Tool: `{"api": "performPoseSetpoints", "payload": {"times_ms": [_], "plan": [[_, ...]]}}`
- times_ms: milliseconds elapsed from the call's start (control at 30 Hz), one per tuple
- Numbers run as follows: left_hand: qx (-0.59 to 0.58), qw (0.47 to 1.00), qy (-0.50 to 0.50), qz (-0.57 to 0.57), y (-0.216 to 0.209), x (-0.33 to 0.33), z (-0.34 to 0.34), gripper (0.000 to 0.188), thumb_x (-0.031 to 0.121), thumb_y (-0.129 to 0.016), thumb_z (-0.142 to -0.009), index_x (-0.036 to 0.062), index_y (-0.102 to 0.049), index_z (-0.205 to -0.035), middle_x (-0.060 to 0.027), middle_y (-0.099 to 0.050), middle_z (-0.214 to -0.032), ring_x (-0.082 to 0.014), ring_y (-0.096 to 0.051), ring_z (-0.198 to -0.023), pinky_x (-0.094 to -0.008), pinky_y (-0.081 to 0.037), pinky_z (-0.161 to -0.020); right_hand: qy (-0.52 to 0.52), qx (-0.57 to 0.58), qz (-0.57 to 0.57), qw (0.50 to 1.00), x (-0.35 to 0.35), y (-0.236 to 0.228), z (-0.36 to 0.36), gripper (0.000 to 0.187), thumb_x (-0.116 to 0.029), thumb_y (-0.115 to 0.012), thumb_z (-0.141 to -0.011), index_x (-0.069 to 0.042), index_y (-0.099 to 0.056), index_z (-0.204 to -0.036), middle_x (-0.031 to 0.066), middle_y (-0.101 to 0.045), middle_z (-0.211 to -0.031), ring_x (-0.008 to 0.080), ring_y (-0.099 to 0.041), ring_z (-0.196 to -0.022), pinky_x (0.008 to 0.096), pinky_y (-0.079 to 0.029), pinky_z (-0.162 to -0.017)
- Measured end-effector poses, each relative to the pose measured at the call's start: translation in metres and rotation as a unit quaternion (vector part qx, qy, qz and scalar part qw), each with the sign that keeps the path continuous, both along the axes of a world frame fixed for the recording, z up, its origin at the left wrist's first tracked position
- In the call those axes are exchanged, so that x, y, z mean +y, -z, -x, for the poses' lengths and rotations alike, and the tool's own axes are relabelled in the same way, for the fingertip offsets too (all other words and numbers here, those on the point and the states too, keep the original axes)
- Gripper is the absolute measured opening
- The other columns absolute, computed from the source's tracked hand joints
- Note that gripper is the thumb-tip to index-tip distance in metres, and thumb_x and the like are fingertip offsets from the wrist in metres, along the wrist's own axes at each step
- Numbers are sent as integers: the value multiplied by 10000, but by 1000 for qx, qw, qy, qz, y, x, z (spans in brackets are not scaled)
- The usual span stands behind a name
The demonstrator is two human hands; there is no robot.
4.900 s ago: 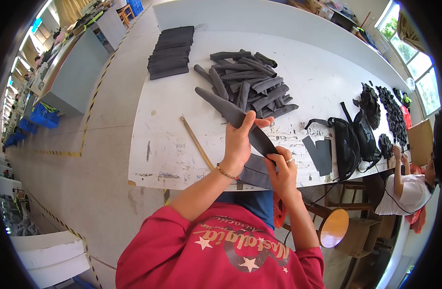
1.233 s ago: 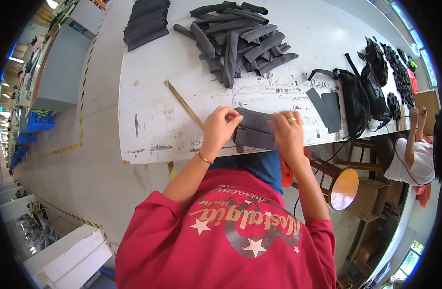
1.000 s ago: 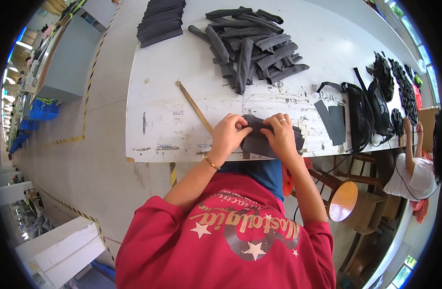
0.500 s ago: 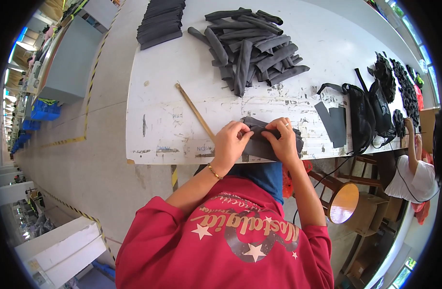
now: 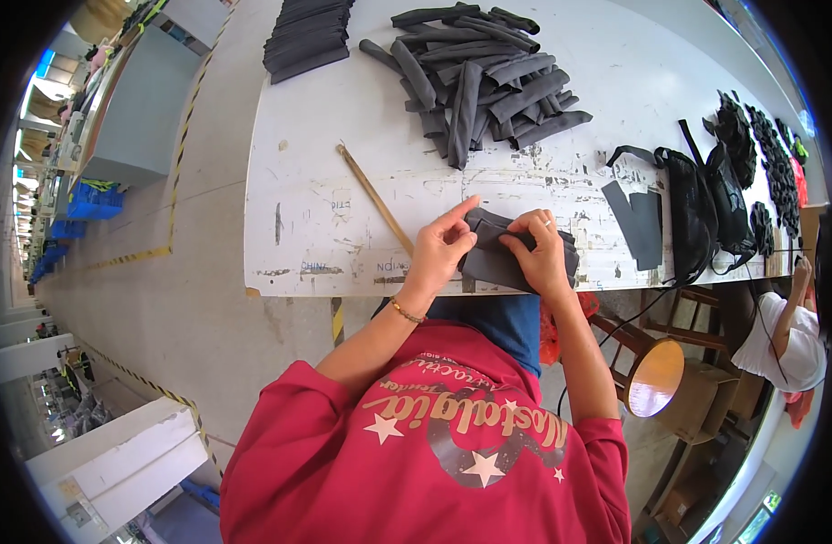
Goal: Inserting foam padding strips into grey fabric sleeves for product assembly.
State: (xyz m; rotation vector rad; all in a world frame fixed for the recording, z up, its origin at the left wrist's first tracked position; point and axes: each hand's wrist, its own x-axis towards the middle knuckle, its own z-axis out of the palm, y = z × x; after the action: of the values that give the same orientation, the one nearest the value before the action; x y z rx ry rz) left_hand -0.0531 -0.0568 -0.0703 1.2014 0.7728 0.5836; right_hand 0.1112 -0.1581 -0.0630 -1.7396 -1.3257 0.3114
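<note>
A small stack of dark grey fabric pieces (image 5: 499, 265) lies at the table's front edge, before my body. My right hand (image 5: 540, 252) is on top of it, thumb and fingers pinching the folded upper piece. At the stack's left edge is my left hand (image 5: 440, 252), its index finger stretched out and its thumb apart from that finger; the other fingers are bent and partly hidden. A thin wooden stick (image 5: 372, 197) slants across the table just left of my left hand, its near end reaching the hand.
Beyond my hands is a heap of rolled dark fabric strips (image 5: 488, 77); a neat stack of strips (image 5: 307, 41) stands far left. To the right lie flat dark pieces (image 5: 647, 231) and black bags (image 5: 692, 213). A round stool (image 5: 653, 376) and another person (image 5: 783, 331) are at right.
My left hand has loosened its pinch and stretched out its index finger. My right hand stays on the fabric. The whole view has shifted slightly.
</note>
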Motion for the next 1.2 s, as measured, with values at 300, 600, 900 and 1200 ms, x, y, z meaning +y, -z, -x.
{"api": "performPoseSetpoints", "payload": {"times_ms": [300,600,900,1200], "plan": [[112,937,-30,-329,-4,-5,-3,386,125,-743,-836,102,-669,-1214,30,-490,-791,-53,-446,-676,-204,-408,-609,-10,12,11,1000,0,2,-2,205,-30,-750,-724,-35,-594,-857,94,-591,-868,290,-549,-863,371,-447,-788],[25,970,-128,-204,-17,85,-39,240,181,-690,-892,32,-685,-1079,-4,-652,-843,-85,-569,-747,-222,-466,-657,18,-84,5,996,-2,-16,-5,239,-138,-722,-810,-33,-621,-1000,137,-621,-985,362,-553,-983,443,-447,-863],[229,915,-123,-307,21,155,-100,326,320,-698,-851,10,-693,-951,-80,-658,-645,-188,-639,-598,-335,-487,-590,283,-366,196,865,-70,7,-143,179,-158,-647,-860,-15,-634,-968,147,-637,-946,326,-593,-935,410,-498,-792],[49,989,-41,-137,-48,112,-78,306,271,-666,-910,-10,-666,-1030,-69,-671,-717,-138,-639,-577,-258,-489,-487,98,-472,341,807,-62,8,-139,108,-68,-540,-839,-28,-604,-917,142,-639,-972,265,-601,-901,345,-505,-791]]}}
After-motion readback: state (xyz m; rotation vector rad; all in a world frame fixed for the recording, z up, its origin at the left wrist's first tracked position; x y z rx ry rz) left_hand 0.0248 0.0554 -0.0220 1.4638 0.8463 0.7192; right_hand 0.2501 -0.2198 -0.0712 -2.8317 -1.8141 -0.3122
